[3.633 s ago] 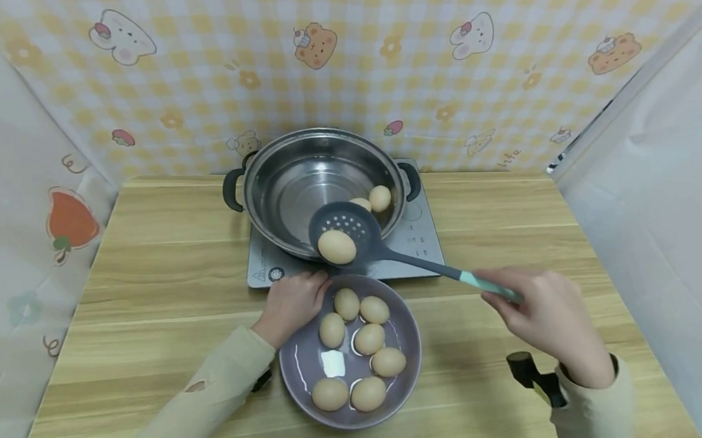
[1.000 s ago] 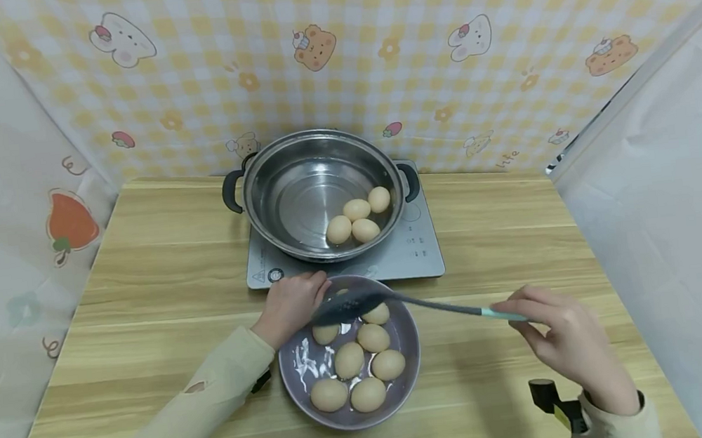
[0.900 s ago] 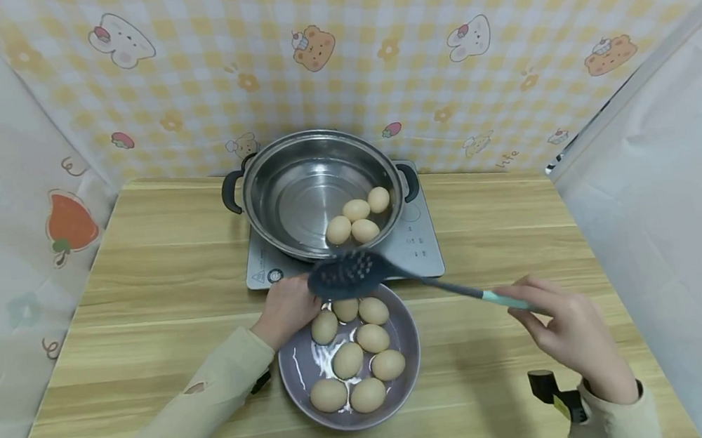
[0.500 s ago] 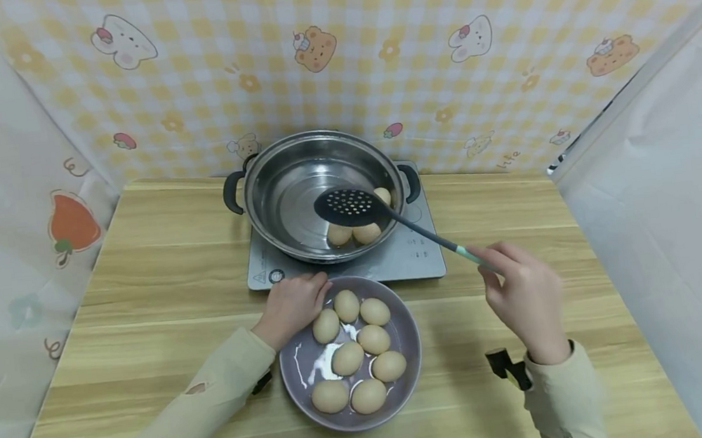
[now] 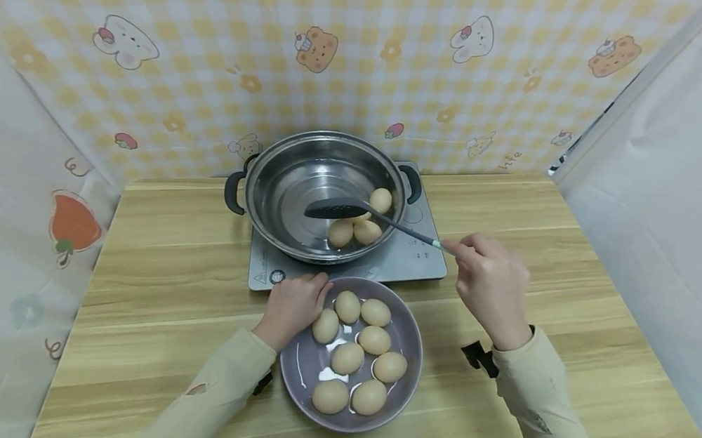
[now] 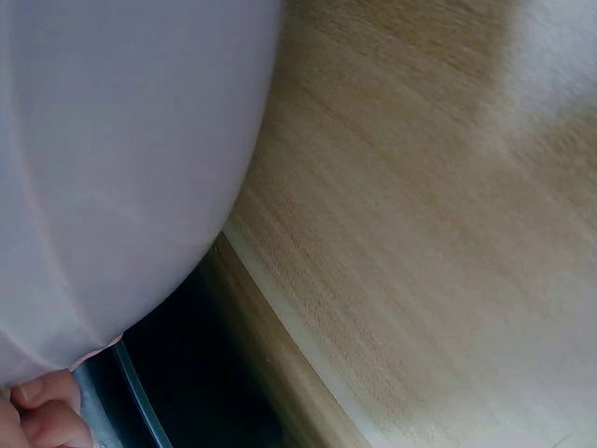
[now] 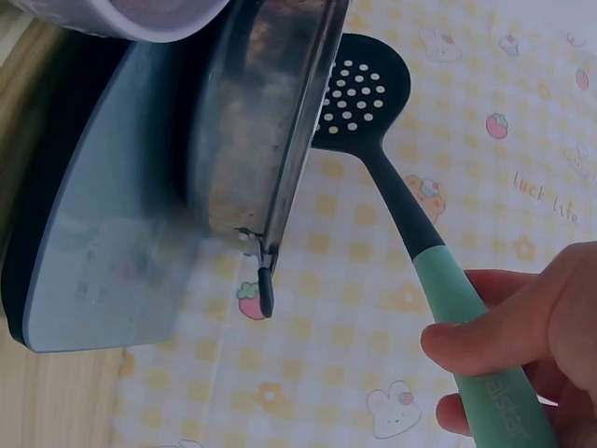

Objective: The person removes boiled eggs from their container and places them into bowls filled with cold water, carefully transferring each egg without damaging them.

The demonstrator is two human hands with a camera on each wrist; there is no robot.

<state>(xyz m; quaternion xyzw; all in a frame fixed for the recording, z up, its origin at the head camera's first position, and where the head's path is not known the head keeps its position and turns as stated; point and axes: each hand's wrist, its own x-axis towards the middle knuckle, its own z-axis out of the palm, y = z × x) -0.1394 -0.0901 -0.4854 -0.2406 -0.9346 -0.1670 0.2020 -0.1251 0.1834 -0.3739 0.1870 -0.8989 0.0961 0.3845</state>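
Note:
My right hand (image 5: 494, 283) grips the mint-green handle of a dark slotted skimmer (image 5: 336, 209). Tilted, the perforated head hangs over the steel pot (image 5: 292, 235), and no egg shows on it. From the right wrist view, the thumb and fingers wrap the skimmer's handle (image 7: 480, 369), with the holed head beyond the pot's rim. Several eggs (image 5: 380, 200) lie together in the pot's right side, one partly hidden by the skimmer. My left hand (image 5: 292, 308) holds the upper left rim of a purple-grey bowl (image 5: 361, 422), fingers curled at its edge. Several eggs (image 5: 347, 358) are spread inside it.
The pot stands on a silver induction cooktop (image 5: 394, 270), its black handles sticking out left and right. A wooden tabletop (image 5: 161, 286) runs beneath everything. Behind it hangs a yellow checked cloth (image 5: 360, 49); white sheets (image 5: 670, 167) flank both sides.
The skimmer carried an egg from the pot down to the bowl, where it now lies among the others. Then the right hand swung the skimmer back over the pot. The left hand stays put.

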